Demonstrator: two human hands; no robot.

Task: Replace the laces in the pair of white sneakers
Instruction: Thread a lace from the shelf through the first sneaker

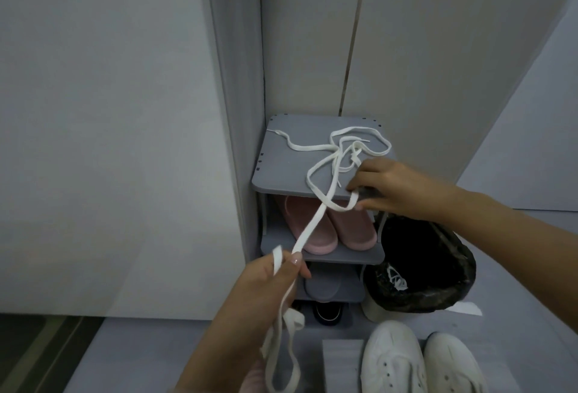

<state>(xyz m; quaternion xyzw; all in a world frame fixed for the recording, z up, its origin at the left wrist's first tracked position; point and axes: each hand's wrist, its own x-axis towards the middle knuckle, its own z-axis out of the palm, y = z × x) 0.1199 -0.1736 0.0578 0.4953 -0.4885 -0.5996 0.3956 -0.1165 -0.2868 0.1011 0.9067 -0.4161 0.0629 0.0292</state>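
Left hand (275, 280) gripped one lace (308, 230); right hand (387, 186) pinched its far loop off the shelf (281, 170). Lace-gathering step, judged. Next: thread the eyelet-bare sneakers (394, 361) below.

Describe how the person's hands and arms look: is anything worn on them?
Both forearms are bare, with no sleeves, watch or bracelet in view. The left hand has a glossy, pale polished thumbnail. The right hand shows no rings or gloves.

Two white sneakers (422, 361) are sitting on the floor, two pink slippers (328, 223) are resting on the rack, one bin (419, 270) is standing beside.
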